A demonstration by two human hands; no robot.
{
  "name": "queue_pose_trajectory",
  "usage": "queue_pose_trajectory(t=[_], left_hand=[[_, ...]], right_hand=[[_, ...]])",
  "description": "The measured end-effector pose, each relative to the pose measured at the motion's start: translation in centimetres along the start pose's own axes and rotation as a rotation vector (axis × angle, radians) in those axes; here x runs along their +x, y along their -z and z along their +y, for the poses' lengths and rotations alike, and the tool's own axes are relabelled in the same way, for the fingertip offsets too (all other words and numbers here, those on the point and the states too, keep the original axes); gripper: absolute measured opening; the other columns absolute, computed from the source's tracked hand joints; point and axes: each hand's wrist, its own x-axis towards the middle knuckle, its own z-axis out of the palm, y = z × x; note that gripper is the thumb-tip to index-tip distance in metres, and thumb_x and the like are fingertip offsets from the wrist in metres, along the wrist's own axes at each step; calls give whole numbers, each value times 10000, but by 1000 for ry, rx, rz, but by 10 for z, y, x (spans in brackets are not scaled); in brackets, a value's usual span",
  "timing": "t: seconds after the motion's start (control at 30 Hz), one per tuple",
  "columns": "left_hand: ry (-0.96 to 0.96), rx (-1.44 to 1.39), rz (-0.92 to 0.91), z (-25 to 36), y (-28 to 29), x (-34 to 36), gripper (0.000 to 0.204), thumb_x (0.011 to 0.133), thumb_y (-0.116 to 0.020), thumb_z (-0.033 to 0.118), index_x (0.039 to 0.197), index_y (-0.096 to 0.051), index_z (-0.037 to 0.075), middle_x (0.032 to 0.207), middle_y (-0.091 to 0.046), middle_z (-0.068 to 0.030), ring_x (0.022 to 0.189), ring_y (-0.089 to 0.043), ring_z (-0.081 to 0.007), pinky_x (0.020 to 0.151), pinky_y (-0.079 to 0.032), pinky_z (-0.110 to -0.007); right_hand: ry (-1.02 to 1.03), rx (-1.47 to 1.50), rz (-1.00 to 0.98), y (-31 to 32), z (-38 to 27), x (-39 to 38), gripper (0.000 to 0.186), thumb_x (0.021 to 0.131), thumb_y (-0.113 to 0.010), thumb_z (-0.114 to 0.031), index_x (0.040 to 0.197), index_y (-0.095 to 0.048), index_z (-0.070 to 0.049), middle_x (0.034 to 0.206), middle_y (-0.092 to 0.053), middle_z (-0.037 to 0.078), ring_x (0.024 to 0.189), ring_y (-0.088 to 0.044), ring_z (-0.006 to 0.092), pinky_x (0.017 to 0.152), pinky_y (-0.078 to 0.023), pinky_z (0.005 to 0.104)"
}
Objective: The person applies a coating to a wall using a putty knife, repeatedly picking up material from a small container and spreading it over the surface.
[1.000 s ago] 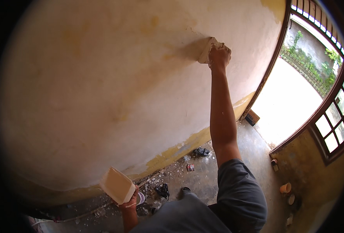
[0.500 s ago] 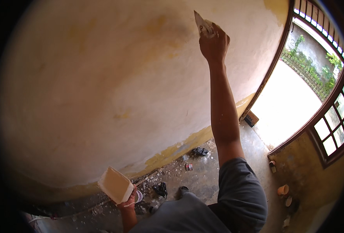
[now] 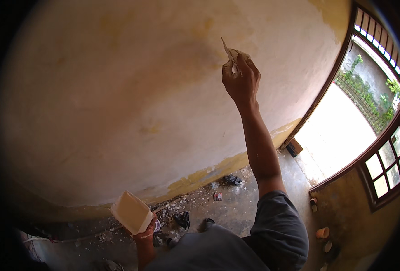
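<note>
Raised high in front of the wall (image 3: 118, 113), my right hand (image 3: 242, 83) is closed around a putty knife (image 3: 227, 49) smeared with pale paste. Its thin blade appears nearly edge-on and points up at the wall; whether it touches the surface I cannot tell. Low at the left, my left hand (image 3: 147, 229) grips the side of a cream rectangular tray (image 3: 131, 212). The tray is tilted, and its pale inside faces up. The wall carries a whitish coat with yellowish patches, and a darker smudge lies left of the knife.
Debris litters the floor along the wall, with black plastic bags (image 3: 182, 220) and a small red packet (image 3: 217, 196). A cardboard box (image 3: 294, 147) stands by the bright doorway (image 3: 335, 131). An orange pot (image 3: 322, 232) sits beside the right wall, below a paned window (image 3: 386, 160).
My right hand has come down the wall and slightly left, turning the putty knife's blade more edge-on. My left hand still holds the tray in nearly the same place.
</note>
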Motion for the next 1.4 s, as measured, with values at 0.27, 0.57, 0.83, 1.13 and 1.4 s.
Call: queue_pose_trajectory(t=[0.27,0.57,0.83,1.13,1.4], left_hand=[[-8,-23,39,4,-3,-1,725,821,-664,530,1388,-470,122,1350,-548,-153,1252,-505,-413,1030,-393,-653],[10,-52,12,-1,0,0,640,878,-583,529,1352,-507,106,1335,-564,-154,1242,-518,-405,1011,-410,-655],[-4,-47,19,1,5,-4,672,872,-584,543,1367,-493,98,1329,-565,-172,1230,-532,-396,1018,-419,-635],[-14,-43,67,7,14,-8,717,848,-614,554,1386,-468,103,1331,-558,-174,1224,-526,-412,1019,-414,-642],[16,-51,25,-1,11,-3,684,852,-623,528,1370,-488,102,1336,-564,-162,1242,-515,-411,1033,-394,-650]], right_hand=[[230,-56,-214,-11,8,-57,347,771,-695,-75,1117,-678,-88,886,-687,114,808,-679,276,684,-566,368],[-817,-62,21,-5,29,37,230,867,-588,-179,1035,-683,-53,965,-692,160,960,-646,344,874,-495,469],[-198,-186,-19,-44,-25,18,230,815,-652,-145,1023,-676,-50,951,-699,129,860,-676,321,695,-556,409],[-1,36,-108,5,-35,36,306,793,-736,-138,1083,-689,-53,1011,-708,145,884,-687,320,794,-555,384],[1,-169,177,-8,71,170,296,794,-723,-190,1046,-690,-38,968,-702,184,946,-660,357,830,-528,454]])
